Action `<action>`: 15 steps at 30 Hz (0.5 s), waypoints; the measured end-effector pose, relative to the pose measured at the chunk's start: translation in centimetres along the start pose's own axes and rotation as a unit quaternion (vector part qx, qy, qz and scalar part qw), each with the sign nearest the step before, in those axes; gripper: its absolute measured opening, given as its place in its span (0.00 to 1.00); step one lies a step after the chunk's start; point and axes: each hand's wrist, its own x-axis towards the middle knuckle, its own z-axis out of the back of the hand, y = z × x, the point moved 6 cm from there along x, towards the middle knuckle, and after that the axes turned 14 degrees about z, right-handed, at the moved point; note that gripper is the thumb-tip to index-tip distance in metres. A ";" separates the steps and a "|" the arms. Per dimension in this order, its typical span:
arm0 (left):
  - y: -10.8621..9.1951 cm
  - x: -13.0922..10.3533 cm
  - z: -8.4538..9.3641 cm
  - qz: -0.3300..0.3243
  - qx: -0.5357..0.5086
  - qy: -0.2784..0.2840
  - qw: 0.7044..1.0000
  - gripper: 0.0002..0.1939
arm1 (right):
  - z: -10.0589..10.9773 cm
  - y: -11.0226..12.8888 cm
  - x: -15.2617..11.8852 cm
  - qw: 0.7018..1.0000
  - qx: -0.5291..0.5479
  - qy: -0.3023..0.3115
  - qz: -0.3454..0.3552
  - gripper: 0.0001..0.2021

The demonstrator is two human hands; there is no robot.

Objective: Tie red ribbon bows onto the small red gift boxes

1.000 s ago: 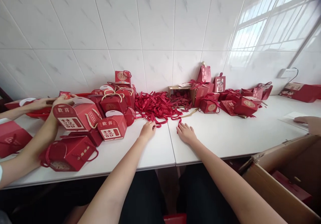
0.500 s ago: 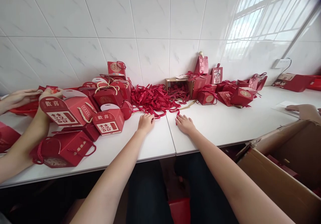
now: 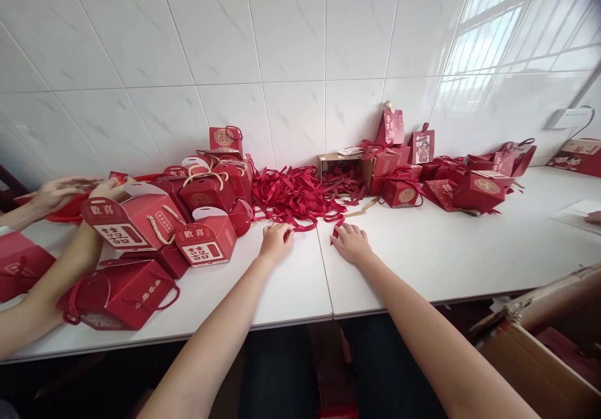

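My left hand [image 3: 277, 242] rests on the white table with its fingers curled in. A bit of red ribbon [image 3: 287, 233] shows at its fingertips; the rest of that grip is hidden. My right hand [image 3: 352, 242] lies palm down, fingers stretched, on the end of another red ribbon [image 3: 335, 232]. Just beyond both hands spreads a tangled heap of red ribbons [image 3: 293, 193]. Left of my left hand stands a red gift box [image 3: 206, 243] with a white label.
More red gift boxes [image 3: 126, 290] are stacked at the left, beside a co-worker's arms [image 3: 70, 275]. Small decorated boxes [image 3: 401, 190] stand along the tiled wall. An open cardboard carton [image 3: 530, 362] is at the lower right, and part of another hand [image 3: 594, 217] shows at the right edge.
The camera view has shifted, so the boxes and table sit lower and the right-hand things lie further right. My two hands keep nearly the same places on the table.
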 end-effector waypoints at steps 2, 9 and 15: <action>0.5 0.3 0.1 0.021 -0.003 -0.007 1.000 0.13 | -0.2 -0.1 0.2 1.000 0.000 0.006 0.003 0.27; 1.1 0.6 0.2 0.037 -0.015 -0.018 0.999 0.13 | -0.4 -0.2 0.0 1.000 -0.002 0.019 0.002 0.29; 0.5 0.5 0.1 0.023 -0.014 -0.032 0.999 0.12 | -0.3 -0.1 0.1 1.000 -0.006 0.023 0.002 0.28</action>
